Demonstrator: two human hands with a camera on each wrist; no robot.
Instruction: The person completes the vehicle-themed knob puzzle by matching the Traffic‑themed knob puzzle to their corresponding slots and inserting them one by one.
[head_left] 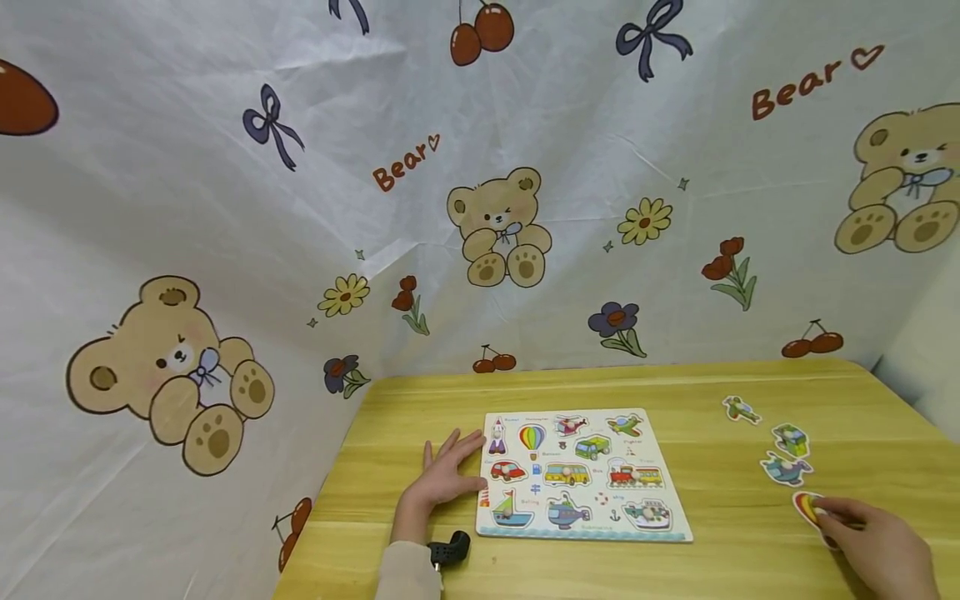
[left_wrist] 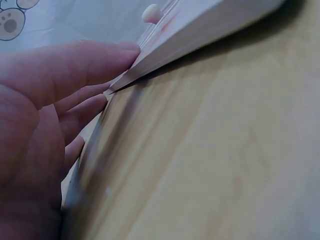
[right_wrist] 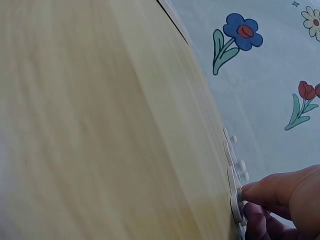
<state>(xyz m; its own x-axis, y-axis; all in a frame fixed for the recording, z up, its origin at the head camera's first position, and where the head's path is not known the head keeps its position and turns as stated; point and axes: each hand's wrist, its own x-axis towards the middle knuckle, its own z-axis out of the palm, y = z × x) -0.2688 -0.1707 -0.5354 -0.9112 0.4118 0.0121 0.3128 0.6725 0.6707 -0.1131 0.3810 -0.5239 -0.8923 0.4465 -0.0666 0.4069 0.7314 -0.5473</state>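
Your left hand (head_left: 446,477) is loosely spread, gripping nothing: thumb against the puzzle board's (head_left: 506,446) left edge, a fingertip at the same edge further up. Reads as a brace, so the board doesn't slide; a flat panel on a smooth table (head_left: 720,475) probably needs little more.

Your right hand (head_left: 885,533) is pinching the striped piece (head_left: 806,507), likely the balloon, just right of the board's near end. Thumb and finger meet at its face; pieces there carry small knobs (right_wrist: 241,165), so a knob pinch makes sense, but your fingers hide the exact contact. Can't tell if it's off the table.

Plane piece (head_left: 741,409), truck piece (head_left: 791,440) and submarine piece (head_left: 787,469) lie loose beyond that hand, truck and submarine nearly touching. Parking them on the right looks deliberate: within that hand's reach, board pictures uncovered.
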